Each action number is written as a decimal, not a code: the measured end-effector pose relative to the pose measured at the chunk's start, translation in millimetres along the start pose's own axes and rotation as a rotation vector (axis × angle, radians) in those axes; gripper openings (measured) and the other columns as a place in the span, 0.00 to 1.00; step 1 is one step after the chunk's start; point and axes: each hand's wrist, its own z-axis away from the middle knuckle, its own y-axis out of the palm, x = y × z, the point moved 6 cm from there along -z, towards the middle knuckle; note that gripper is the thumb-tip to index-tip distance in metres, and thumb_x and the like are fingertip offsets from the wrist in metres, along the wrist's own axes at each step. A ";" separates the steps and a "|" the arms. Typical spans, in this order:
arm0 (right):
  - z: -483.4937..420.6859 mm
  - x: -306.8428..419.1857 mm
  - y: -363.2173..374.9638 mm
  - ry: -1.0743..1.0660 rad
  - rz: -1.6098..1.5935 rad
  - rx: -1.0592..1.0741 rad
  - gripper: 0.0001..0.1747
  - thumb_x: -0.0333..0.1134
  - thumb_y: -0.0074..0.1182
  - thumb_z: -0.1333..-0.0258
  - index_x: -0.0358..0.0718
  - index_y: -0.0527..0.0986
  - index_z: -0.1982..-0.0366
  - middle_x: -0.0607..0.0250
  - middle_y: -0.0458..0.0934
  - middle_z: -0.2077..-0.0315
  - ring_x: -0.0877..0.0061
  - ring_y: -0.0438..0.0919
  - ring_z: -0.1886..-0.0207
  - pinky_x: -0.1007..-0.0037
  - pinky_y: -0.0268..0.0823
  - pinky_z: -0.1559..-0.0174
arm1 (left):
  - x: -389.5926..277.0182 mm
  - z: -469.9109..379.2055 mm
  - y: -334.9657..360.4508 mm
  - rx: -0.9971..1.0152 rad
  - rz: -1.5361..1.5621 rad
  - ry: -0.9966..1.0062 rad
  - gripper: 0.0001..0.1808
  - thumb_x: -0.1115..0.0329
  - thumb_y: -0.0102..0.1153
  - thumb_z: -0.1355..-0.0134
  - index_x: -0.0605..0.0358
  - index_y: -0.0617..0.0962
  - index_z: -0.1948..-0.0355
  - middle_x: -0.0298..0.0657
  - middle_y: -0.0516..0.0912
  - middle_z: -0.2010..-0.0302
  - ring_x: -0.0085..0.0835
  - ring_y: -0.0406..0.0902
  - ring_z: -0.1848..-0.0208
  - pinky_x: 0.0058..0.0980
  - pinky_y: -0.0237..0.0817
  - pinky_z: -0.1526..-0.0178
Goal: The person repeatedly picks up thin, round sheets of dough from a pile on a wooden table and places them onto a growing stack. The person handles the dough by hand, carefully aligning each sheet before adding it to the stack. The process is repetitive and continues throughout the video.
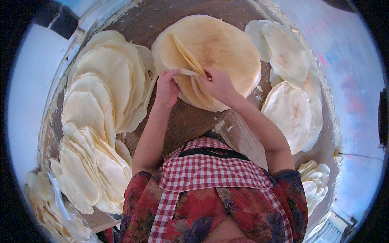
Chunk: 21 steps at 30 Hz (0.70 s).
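Note:
A stack of large, thin round flatbread sheets [225,45] lies on the brown table in front of me. My left hand [169,85] pinches the near left edge of a lifted sheet [173,51] between thumb and fingers. Close by on the right, my right hand [219,83] grips the gathered, folded part of the sheets, with its fingers partly curled out of sight. Folds run up and left from between the hands, and layered edges hang below them over the near side of the stack. How many layers each hand holds cannot be told.
Overlapping flatbread sheets [106,70] cover the table's left side, with more piled nearer me [82,170]. Further sheets [288,112] lie at the right. Small scraps [229,128] are scattered on the wooden surface [188,121]. A pale wall [349,91] stands beyond the right edge.

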 end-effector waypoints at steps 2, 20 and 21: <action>-1.5 -8.0 -2.8 -0.006 -0.085 -0.010 0.16 0.34 0.51 0.53 0.36 0.73 0.60 0.57 0.77 0.70 0.75 0.75 0.67 0.74 0.66 0.64 | -0.9 -1.8 -5.5 -0.074 -0.130 0.042 0.19 0.70 0.52 0.52 0.58 0.68 0.56 0.40 0.73 0.58 0.32 0.71 0.55 0.33 0.62 0.54; 50.7 -127.7 -270.3 0.162 0.014 -0.942 0.11 0.36 0.47 0.58 0.35 0.75 0.79 0.53 0.76 0.79 0.65 0.75 0.72 0.63 0.66 0.70 | -12.3 -26.7 -32.8 -0.145 -0.336 0.032 0.26 0.71 0.52 0.46 0.63 0.63 0.46 0.46 0.69 0.49 0.43 0.68 0.50 0.46 0.63 0.51; 109.3 -246.8 -347.7 0.320 0.052 -0.988 0.11 0.37 0.52 0.54 0.36 0.76 0.74 0.61 0.77 0.77 0.79 0.74 0.74 0.73 0.68 0.72 | 12.9 -40.1 4.2 -0.056 -0.336 -0.044 0.26 0.71 0.53 0.46 0.62 0.63 0.46 0.45 0.69 0.49 0.43 0.68 0.49 0.46 0.63 0.51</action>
